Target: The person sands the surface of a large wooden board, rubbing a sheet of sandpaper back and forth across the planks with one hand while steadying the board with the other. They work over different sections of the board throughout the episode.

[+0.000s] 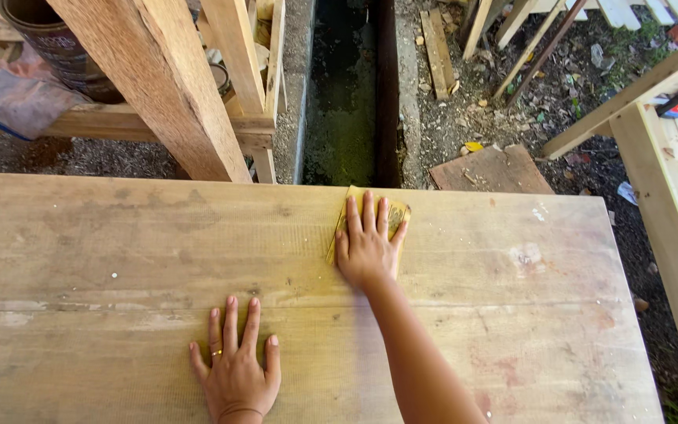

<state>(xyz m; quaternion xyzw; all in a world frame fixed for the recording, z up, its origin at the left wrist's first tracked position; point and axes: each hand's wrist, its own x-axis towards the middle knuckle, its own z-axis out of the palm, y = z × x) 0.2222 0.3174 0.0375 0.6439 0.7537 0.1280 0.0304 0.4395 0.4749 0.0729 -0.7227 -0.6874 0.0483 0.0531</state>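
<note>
While the right hand (368, 245) lies flat with its fingers spread, it presses a yellowish sheet of sandpaper (396, 214) down onto the wooden counter (119, 259), not gripping it but pinning it under the palm and fingers; the sheet sits close to the counter's far edge, a little right of the counter's middle, with its corners showing past the fingertips. Nearer the counter's close edge, the left hand (237, 371) rests palm down and unclenched on the bare wood, holding nothing, a ring on one finger, and well apart from the sandpaper. Beyond the counter's far edge a thick slanted wooden beam (158, 86) rises on the left side, with a dark bucket (52, 43) and a crumpled plastic bag (21, 94) behind it. Straight past the counter from the sandpaper runs a dark concrete drain channel (343, 94), and to the right of that a flat board (492, 170) lies on the littered ground
</note>
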